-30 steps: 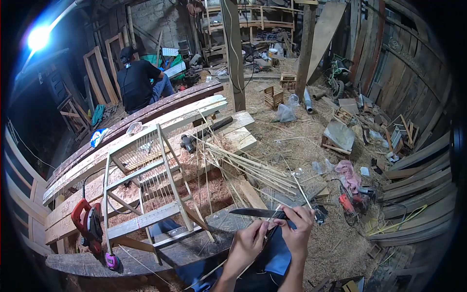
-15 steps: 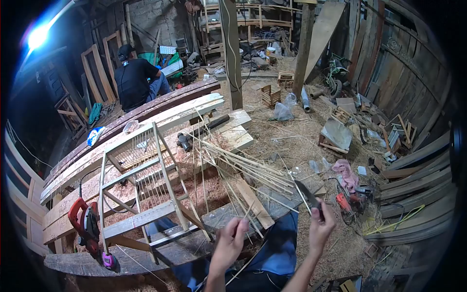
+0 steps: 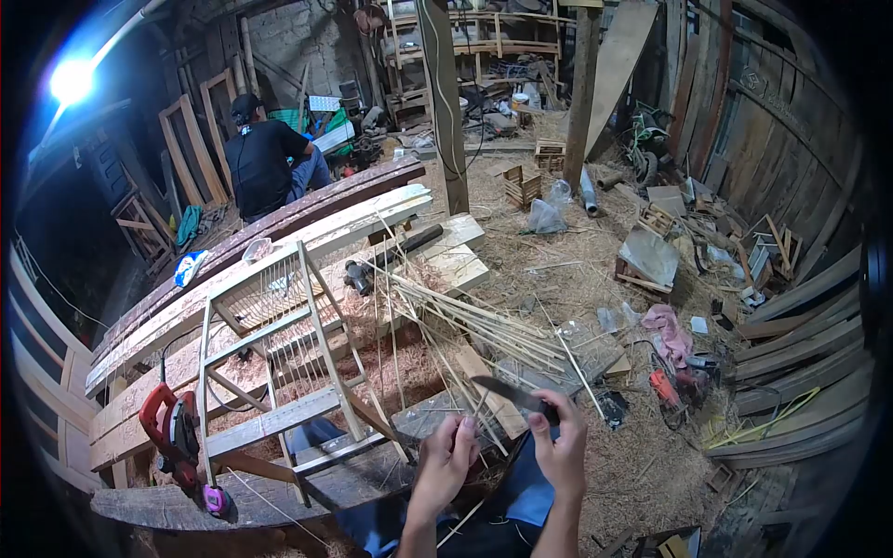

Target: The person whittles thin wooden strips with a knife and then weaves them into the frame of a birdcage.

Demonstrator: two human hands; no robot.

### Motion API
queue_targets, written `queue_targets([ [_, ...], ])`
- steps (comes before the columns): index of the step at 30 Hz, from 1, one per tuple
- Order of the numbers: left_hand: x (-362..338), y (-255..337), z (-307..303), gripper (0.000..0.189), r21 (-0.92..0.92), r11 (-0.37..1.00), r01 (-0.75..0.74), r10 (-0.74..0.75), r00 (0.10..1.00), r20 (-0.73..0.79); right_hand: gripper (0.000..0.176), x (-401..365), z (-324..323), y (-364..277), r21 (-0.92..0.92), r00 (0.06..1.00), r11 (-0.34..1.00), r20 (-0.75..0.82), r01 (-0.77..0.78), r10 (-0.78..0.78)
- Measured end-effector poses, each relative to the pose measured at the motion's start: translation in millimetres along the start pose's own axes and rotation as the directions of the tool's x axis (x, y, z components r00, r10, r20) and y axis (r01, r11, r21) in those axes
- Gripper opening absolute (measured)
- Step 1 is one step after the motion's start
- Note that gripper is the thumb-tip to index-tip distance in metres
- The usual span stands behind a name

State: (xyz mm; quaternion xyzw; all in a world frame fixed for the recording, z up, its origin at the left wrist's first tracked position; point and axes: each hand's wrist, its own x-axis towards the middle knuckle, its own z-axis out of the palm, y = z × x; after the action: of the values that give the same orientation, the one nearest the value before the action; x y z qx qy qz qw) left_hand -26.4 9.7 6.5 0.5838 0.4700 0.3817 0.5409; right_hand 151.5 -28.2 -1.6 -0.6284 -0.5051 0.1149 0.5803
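Observation:
My right hand (image 3: 561, 448) is closed on the handle of a knife (image 3: 510, 394), whose dark blade points left over the bench. Close to its left, my left hand (image 3: 446, 458) is closed in a pinch on a thin wooden strip (image 3: 461, 524) that runs down toward my lap. Several pale thin strips (image 3: 493, 325) lie fanned out ahead of both hands. A flat piece of wood (image 3: 493, 395) lies on the bench just beyond the knife. To the left stands a slatted wooden frame (image 3: 274, 424).
A red power tool (image 3: 170, 430) and a purple tape measure (image 3: 216, 500) sit at the bench's left end. A hammer (image 3: 358, 275) lies on the planks (image 3: 139, 409). Another person (image 3: 265, 163) sits at the back left. A red tool (image 3: 662, 386) is on the floor at right.
My right hand has moved left with the knife, bringing the blade near my left hand. A strip that was beside the knife now lies apart from it at right. The view has shifted slightly.

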Motion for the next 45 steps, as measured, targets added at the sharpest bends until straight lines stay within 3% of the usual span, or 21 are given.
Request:
queue_targets([
  [4, 2, -5, 1, 0.033, 0.013, 0.999, -0.031, 0.031, 0.999, -0.018, 0.042, 0, 4, -5, -0.091, 0.994, 0.992, 0.079, 0.088, -0.081],
  [7, 0, -15, 2, 0.030, -0.029, 0.999, 0.029, -0.030, 0.999, -0.039, 0.040, -1, 12, -19, -0.144, 0.983, 0.983, 0.162, 0.115, -0.091],
  [10, -2, -15, 3, 0.027, -0.020, 1.000, 0.006, -0.007, 1.000, -0.017, 0.041, -3, 21, -16, -0.136, 0.966, 0.967, 0.175, 0.216, -0.191],
  [14, -7, -11, 5, 0.018, -0.002, 1.000, -0.025, 0.025, 1.000, 0.011, 0.037, -3, 28, -19, -0.093, 0.957, 0.969, 0.202, 0.231, -0.208],
  [19, -3, -24, 5, 0.014, 0.134, 0.979, -0.152, 0.153, 0.988, 0.001, 0.035, -2, 25, -21, -0.110, 0.954, 0.962, 0.197, 0.251, -0.227],
  [23, -3, -9, 6, 0.016, 0.049, 0.984, -0.174, 0.173, 0.985, 0.020, 0.033, -4, 27, -17, -0.048, 0.950, 0.964, 0.189, 0.261, -0.248],
  [25, -6, -3, 6, 0.016, 0.029, 0.955, -0.294, 0.292, 0.955, 0.051, 0.033, -4, 26, -10, 0.002, 0.946, 0.963, 0.187, 0.270, -0.265],
  [29, -10, 4, 6, 0.018, -0.054, 0.963, -0.264, 0.268, 0.959, 0.089, 0.033, 0, 20, -10, 0.141, 0.935, 0.957, 0.219, 0.253, -0.280],
  [33, -12, 8, -3, 0.013, -0.033, 0.962, -0.271, 0.273, 0.958, 0.093, 0.033, 3, 17, 5, 0.161, 0.924, 0.940, 0.193, 0.301, -0.329],
  [36, -18, 26, -7, 0.011, -0.006, 0.961, -0.278, 0.277, 0.958, 0.073, 0.035, 0, 4, 21, 0.072, 0.947, 0.966, 0.194, 0.247, -0.257],
  [38, -18, 29, -11, 0.010, 0.082, 0.988, -0.129, 0.123, 0.989, 0.082, 0.037, 1, 1, 24, -0.032, 0.972, 0.973, 0.072, 0.228, -0.226],
  [39, -17, 28, -11, 0.010, 0.078, 0.988, -0.132, 0.126, 0.989, 0.081, 0.037, 3, 0, 24, -0.033, 0.972, 0.973, 0.056, 0.229, -0.227],
  [42, -18, 22, -10, 0.012, -0.049, 0.997, -0.067, 0.071, 0.994, 0.084, 0.036, 6, -4, 14, -0.125, 0.963, 0.957, 0.105, 0.261, -0.248],
  [44, -17, 19, -13, 0.015, -0.251, 0.968, -0.021, 0.057, 0.989, 0.139, 0.036, 5, -4, 10, -0.105, 0.964, 0.963, 0.124, 0.247, -0.233],
  [45, -17, 16, -15, 0.017, -0.248, 0.969, 0.005, 0.038, 0.985, 0.166, 0.036, 5, -3, 9, -0.081, 0.964, 0.969, 0.144, 0.235, -0.221],
])
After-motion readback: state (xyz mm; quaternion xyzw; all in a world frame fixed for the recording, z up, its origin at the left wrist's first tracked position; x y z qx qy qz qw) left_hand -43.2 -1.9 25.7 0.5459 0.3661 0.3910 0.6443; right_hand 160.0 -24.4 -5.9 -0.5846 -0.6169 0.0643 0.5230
